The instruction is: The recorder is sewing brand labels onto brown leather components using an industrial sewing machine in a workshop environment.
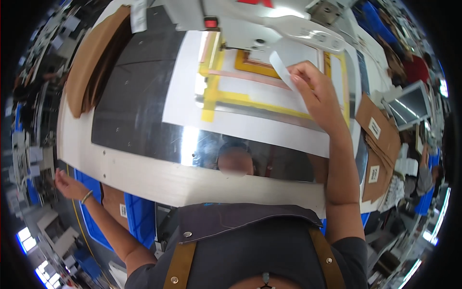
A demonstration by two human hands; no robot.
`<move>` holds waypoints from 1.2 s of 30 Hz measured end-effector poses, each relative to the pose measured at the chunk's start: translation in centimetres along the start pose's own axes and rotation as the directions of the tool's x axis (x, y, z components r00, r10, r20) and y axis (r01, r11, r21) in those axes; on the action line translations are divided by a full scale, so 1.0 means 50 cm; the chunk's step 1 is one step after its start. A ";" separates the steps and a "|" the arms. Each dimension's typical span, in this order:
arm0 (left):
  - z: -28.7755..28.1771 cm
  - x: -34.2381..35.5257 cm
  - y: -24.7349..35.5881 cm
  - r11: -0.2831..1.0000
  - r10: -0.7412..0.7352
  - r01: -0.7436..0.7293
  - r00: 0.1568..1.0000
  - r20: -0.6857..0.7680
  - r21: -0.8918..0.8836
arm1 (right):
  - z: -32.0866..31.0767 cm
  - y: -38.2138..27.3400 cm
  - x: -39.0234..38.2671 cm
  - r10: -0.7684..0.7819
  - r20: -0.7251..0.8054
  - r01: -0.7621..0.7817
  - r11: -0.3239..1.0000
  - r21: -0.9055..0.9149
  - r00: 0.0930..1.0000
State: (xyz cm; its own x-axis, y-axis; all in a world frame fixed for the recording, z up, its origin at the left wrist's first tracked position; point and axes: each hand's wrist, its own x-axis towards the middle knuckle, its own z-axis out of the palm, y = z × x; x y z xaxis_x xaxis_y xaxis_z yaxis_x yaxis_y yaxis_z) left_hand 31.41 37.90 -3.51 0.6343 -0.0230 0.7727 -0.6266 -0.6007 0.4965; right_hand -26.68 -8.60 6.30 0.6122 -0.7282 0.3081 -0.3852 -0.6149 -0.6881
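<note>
My right hand [315, 94] reaches over the work table and pinches a thin white strip [281, 70] above a white template plate [250, 103] marked with yellow tape and orange outlines. A white sewing machine head [269, 29] sits just behind the strip. My left hand [65, 182] hangs far out to the left, below the table's edge, fingers apart and holding nothing, near a blue bin [94, 212]. A shiny dark panel [139, 96] covers the table's left half.
Brown fabric pieces [91, 62] are stacked at the table's far left. More brown pieces with white labels [378, 144] lie at the right edge. A monitor [409, 106] stands to the right, with other people seated beyond it. Blue bins [142, 216] sit under the table.
</note>
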 end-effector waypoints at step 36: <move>0.309 -0.287 0.871 0.478 0.829 -0.466 -0.042 0.558 -0.745 | 0.044 0.128 0.159 0.087 0.328 -0.123 0.988 0.093 0.941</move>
State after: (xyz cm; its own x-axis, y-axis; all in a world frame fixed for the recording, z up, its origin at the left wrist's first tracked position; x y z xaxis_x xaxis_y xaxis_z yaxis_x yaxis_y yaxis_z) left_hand 2.02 -0.26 0.94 -0.2930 -0.9429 0.1583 -0.9322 0.3185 0.1721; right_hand -22.75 -17.68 2.90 0.7690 -0.6391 0.0150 -0.3917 -0.4896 -0.7791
